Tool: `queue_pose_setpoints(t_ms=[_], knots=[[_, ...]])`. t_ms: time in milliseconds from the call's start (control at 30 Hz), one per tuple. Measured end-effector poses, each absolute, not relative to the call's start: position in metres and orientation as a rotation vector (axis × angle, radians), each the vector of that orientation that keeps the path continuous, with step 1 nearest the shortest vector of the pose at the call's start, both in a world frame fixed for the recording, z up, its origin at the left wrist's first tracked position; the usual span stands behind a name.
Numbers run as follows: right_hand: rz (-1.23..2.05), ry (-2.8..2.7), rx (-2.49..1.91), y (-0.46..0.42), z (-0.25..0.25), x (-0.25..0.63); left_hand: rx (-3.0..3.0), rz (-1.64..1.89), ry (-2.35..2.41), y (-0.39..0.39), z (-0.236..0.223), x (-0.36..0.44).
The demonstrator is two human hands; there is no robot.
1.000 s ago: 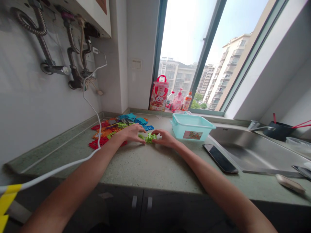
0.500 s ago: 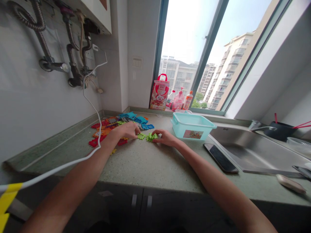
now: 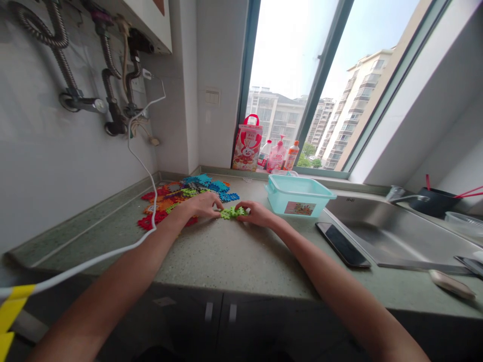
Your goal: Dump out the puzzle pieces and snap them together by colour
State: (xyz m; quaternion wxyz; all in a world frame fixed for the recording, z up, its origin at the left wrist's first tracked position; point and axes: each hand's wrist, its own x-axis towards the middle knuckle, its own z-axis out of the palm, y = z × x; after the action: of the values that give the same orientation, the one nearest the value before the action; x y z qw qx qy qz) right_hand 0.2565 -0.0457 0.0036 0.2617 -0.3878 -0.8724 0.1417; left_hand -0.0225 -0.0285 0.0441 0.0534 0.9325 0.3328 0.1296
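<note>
Green notched puzzle pieces [image 3: 233, 213] lie on the grey-green countertop between my two hands, their edges meeting or overlapping; which of these I cannot tell. My left hand [image 3: 206, 204] pinches the left piece at its left edge. On the other side, my right hand [image 3: 255, 213] has its thumb and fingers closed on the right piece. Behind and beneath my left wrist spreads a loose heap of similar pieces, with blue ones [image 3: 202, 181] at the back, red ones [image 3: 151, 220] at the front left and orange and green ones among them.
A pale turquoise plastic tub [image 3: 300, 196] stands right of my hands, with a black phone [image 3: 341, 245] in front of it. Further right is a steel sink [image 3: 392, 231]. A white cable [image 3: 113, 251] crosses over my left forearm. Bottles [image 3: 277, 157] line the windowsill.
My left hand has moved slightly right with its green piece, closing the gap to the piece in my right hand. The right hand has stayed nearly still.
</note>
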Motion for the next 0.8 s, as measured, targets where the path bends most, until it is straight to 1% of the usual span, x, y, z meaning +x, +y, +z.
queue_pose_setpoints(t_ms=[133,333,433,567,667,800], knots=[[0.337,-2.308,-1.113,-0.043,0.005,0.265,2.870,0.436,0.946,-0.026,0.038,-0.020],[0.330,-2.150,-0.984,-0.045,0.008,0.263,2.922,0.563,0.898,-0.031,0.031,-0.004],[0.320,-2.158,-0.955,-0.051,0.009,0.255,2.958,0.697,1.019,-0.037,0.039,-0.004],[0.353,-2.316,-1.053,-0.057,0.010,0.246,2.978,0.815,1.244,-0.045,0.052,-0.008],[0.307,-2.394,-1.147,-0.060,0.013,0.243,3.005,0.796,1.346,-0.048,0.055,-0.008],[0.148,-2.484,-1.155,-0.066,0.020,0.242,3.008,0.716,1.411,-0.047,0.051,-0.005]])
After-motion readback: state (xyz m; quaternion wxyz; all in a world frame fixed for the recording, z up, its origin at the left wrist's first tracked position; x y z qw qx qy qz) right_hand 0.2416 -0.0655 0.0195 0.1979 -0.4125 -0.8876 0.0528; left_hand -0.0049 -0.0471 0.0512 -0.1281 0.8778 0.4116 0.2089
